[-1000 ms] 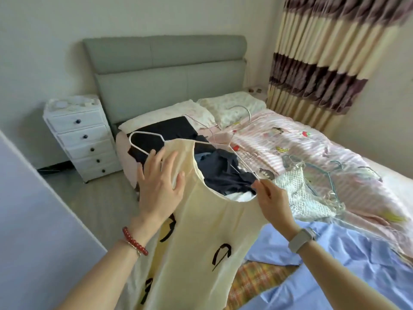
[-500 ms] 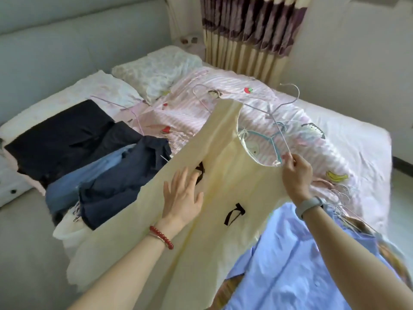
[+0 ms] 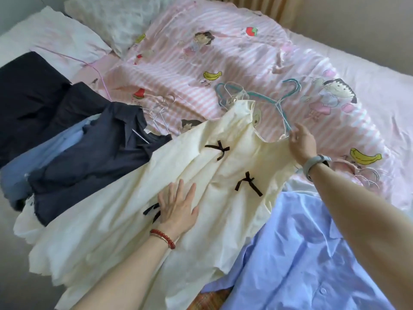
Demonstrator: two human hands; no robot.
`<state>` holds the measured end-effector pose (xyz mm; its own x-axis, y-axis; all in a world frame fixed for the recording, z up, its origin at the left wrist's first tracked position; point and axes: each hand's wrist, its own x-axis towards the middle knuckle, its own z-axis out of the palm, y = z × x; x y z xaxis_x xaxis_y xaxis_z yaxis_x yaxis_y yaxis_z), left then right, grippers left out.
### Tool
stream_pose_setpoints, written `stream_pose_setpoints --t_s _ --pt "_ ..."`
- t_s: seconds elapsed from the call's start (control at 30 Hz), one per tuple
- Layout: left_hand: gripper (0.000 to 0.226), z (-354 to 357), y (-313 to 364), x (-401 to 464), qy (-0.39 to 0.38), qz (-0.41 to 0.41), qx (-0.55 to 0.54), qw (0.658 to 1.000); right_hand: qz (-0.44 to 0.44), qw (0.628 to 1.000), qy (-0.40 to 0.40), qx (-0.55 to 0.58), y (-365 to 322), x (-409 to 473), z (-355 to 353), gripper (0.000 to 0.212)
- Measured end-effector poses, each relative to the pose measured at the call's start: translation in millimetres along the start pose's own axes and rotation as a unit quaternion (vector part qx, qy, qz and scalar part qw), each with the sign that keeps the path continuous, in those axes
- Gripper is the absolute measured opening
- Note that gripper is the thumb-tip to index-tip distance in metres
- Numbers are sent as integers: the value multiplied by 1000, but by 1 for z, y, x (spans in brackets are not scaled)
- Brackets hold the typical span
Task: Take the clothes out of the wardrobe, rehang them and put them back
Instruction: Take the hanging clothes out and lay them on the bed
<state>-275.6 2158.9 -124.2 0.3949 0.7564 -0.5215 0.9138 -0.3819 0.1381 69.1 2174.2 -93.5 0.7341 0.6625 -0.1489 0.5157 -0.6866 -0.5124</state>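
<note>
A cream sleeveless dress (image 3: 125,222) with black bows lies spread over the bed, on top of other clothes. My left hand (image 3: 177,205) rests flat on its middle with straight fingers. My right hand (image 3: 301,142) pinches the dress at the right shoulder by the neckline, where a thin wire hanger (image 3: 282,121) sits inside the neck opening. A teal hanger (image 3: 252,92) lies on the quilt just beyond the neckline.
Dark navy garments (image 3: 89,153) and a pale blue one lie at the left. A light blue shirt (image 3: 301,253) lies at the lower right. Loose wire hangers (image 3: 158,113) rest on the pink striped quilt (image 3: 223,52); more hooks (image 3: 366,175) lie beside my right wrist.
The dress, held up in the air before, now lies on the bed. My left hand has slid down from its shoulder to its middle. The view has tipped down to the quilt.
</note>
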Motion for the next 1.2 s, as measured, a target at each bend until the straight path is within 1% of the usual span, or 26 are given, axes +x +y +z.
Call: stream_pose_setpoints --t_s 0.07,0.17,0.27,0.37,0.47,0.5,0.57,0.63,0.7,0.77,0.87,1.0,1.1,1.2 --pt "62 4 -7 2 -11 -8 -8 1000 -34 995 -45 -82 6 -1 10 50" --pt "63 1 -16 4 7 -10 -2 1000 -81 983 -71 -148 1 -18 26 55" --pt "61 -17 -25 2 56 -7 7 998 -131 975 -92 -157 -26 -45 43 53" --pt "60 -39 -38 -8 121 -8 20 992 -187 967 -100 -140 -65 -80 56 50" --pt "59 -57 -65 -32 174 -30 22 984 -255 953 -103 -128 -108 -131 66 48" --pt "59 -62 -85 -54 191 -52 15 980 -290 942 -114 -128 -130 -160 72 48" --pt "56 -64 -107 -80 207 -80 -8 975 -320 928 -141 -132 -151 -199 82 48" --pt "54 -60 -140 -124 229 -132 -41 964 -364 907 -178 -119 -178 -250 96 47" --pt "54 -52 -177 -179 251 -189 -62 948 -433 873 -204 -92 -206 -308 107 44" --pt "53 -39 -214 -239 271 -239 -59 931 -512 830 -214 -60 -234 -366 115 40" --pt "49 -25 -260 -333 317 -317 -56 892 -606 762 -227 -20 -275 -456 123 36" --pt "47 -4 -308 -462 378 -413 -31 828 -722 652 -227 44 -320 -585 120 26" --pt "47 18 -330 -558 408 -478 -15 778 -775 577 -241 90 -340 -682 116 27" --pt "44 47 -346 -660 426 -557 7 713 -815 497 -270 130 -352 -787 115 29"
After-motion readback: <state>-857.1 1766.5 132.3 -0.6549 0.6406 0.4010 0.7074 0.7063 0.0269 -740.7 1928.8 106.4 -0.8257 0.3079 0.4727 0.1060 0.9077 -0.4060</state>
